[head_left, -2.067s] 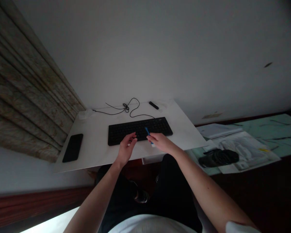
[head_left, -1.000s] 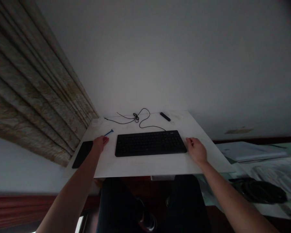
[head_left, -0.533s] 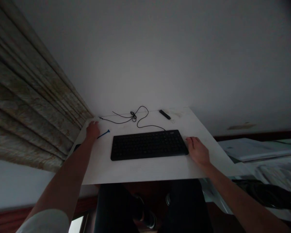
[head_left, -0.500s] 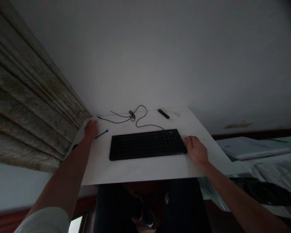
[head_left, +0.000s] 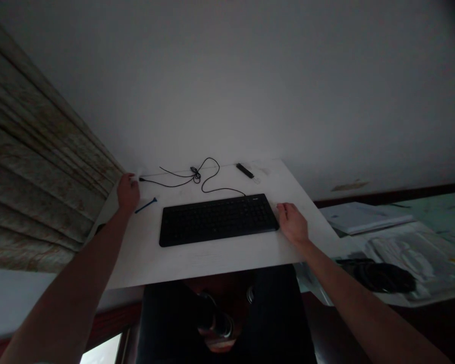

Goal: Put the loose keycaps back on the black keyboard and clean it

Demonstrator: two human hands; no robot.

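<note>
Left hand (head_left: pixel 128 193) curled at the upper left of the counter (head_left: pixel 220 268), grip unclear, near the cable (head_left: pixel 195 176) and blue stick (head_left: pixel 146 205); right hand (head_left: pixel 293 223) open, flat, just beside the keyboard's (head_left: pixel 216 220) right end.

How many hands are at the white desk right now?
2. The left hand is at the desk's far left corner, just past the blue plastic stick. The right hand lies on the white desk at the right end of the black keyboard.

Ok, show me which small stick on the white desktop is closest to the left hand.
The blue stick, lying beside the left hand; the black stick lies farther from that hand, beyond the keyboard.
</note>
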